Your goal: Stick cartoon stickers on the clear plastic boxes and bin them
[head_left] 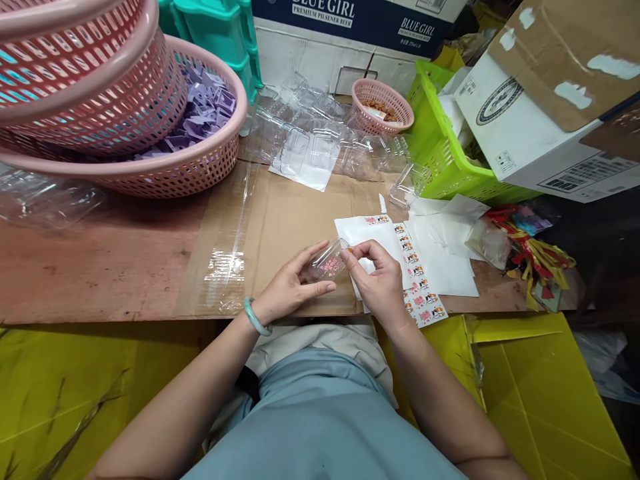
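Over cardboard point(295, 207), curled left grip point(286, 288) cradles clear box point(328, 265).

Pink baskets point(213, 162), purple pieces point(207, 100), teal bins point(215, 33), lime crate point(436, 143)

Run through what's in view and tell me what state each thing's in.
Left hand: holding the clear case.
Right hand: fingertips at the case's edge.
Clear case: tilted, pink print showing; open or shut unclear.
Top sticker sheet: mostly bare, stickers along its far edge.
Sticker sheet beneath: partly covered.
Large pink basket: holding purple pieces.
Small pink basket: holding orange-brown pieces.
Loose clear cases: heaped together.
White carton: tilted.
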Action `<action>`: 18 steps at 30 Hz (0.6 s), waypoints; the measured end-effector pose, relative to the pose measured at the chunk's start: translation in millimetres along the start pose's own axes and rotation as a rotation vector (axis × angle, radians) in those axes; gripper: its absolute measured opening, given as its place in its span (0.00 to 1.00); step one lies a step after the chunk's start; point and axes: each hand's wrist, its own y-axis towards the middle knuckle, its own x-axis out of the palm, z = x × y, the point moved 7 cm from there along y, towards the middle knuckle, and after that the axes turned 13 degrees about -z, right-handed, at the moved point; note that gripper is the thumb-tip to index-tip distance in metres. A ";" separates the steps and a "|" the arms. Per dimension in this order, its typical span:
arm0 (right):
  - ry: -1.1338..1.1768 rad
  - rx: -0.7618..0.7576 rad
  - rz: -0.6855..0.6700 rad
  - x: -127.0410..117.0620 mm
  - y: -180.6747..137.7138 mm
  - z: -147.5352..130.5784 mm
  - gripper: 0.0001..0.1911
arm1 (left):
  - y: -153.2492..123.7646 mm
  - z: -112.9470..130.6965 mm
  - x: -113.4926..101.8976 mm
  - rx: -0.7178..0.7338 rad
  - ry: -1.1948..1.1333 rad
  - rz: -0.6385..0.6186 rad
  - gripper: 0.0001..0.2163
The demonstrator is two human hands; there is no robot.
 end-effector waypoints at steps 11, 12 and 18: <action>0.010 -0.352 0.065 -10.3 -30.5 -60.5 0.05 | 4.4 -4.2 -6.8 -0.044 -0.054 -0.018 0.36; 0.071 -0.340 0.150 -20.7 -32.9 -63.1 0.05 | 3.9 -2.6 -9.3 -0.046 -0.007 -0.033 0.35; 0.389 -0.063 0.215 -36.4 -20.3 -38.3 0.11 | -6.9 29.2 -36.0 -0.078 0.529 0.019 0.40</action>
